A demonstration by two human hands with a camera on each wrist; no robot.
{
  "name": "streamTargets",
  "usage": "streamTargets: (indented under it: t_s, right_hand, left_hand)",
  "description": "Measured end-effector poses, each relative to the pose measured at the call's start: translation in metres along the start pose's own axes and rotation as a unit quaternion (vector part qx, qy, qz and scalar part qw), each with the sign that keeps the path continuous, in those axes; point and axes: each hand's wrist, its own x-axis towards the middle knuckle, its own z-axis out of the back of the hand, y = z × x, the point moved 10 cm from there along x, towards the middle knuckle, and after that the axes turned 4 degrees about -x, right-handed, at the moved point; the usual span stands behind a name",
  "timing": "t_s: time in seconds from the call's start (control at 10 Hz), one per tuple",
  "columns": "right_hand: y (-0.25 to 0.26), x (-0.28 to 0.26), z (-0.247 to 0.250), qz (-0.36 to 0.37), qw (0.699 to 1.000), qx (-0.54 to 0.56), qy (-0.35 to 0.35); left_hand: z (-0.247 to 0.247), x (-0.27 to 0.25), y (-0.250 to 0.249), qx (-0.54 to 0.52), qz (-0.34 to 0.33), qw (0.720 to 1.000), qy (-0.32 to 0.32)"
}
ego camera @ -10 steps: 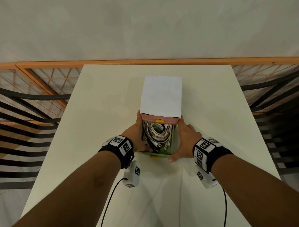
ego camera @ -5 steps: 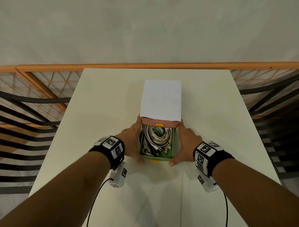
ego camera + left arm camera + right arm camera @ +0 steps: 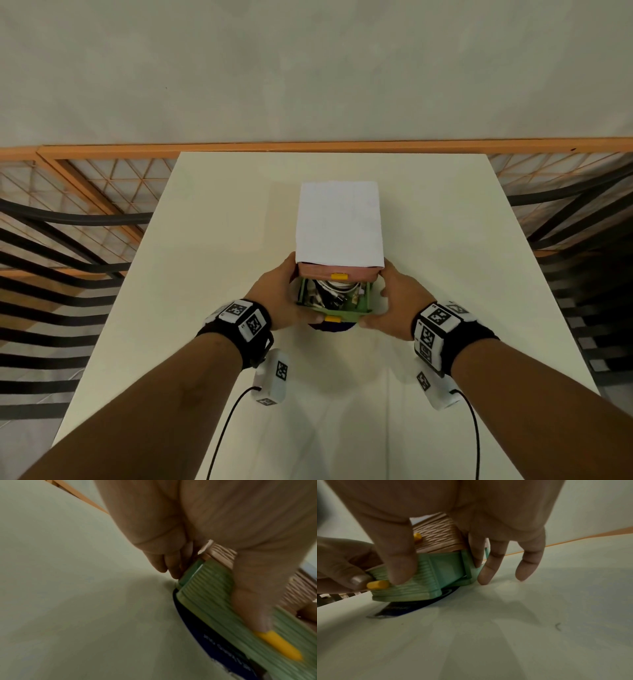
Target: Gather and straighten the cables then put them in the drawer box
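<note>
The drawer box with a white top stands mid-table. Its pink upper drawer is closed. The green lower drawer sticks out a short way, with white and dark coiled cables inside. My left hand wraps the drawer's left corner, thumb on the ribbed front beside the yellow knob. My right hand holds the right corner. Its thumb presses the front above the knob, and its fingers lie along the box's side.
A dark blue round sticker lies on the white table under the drawer's front. An orange rail runs behind the table's far edge, with railings off both sides. Thin black wrist-camera cords hang over the near table.
The green drawer has slid most of the way into the box, hiding much of the cables. Both hands moved forward with it, thumbs shifting onto its front.
</note>
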Motion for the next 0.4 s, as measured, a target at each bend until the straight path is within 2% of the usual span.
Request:
streamTargets:
  t_s: [0.2, 0.3, 0.4]
  right_hand:
    - [-0.0031, 0.0081, 0.0065, -0.026, 0.997, -0.035, -0.059]
    - [0.0021, 0.0096, 0.0084, -0.028, 0.994, -0.084, -0.068]
    - [0.0005, 0.0064, 0.0082, -0.031, 0.993, -0.092, -0.071]
  left_hand:
    - [0.0064, 0.0028, -0.0033, 0.012, 0.034, 0.995, -0.095]
    - [0.0064, 0.006, -0.0048, 0.041, 0.051, 0.991, -0.119]
    - [0.0059, 0.0005, -0.0084, 0.029, 0.054, 0.992, -0.114]
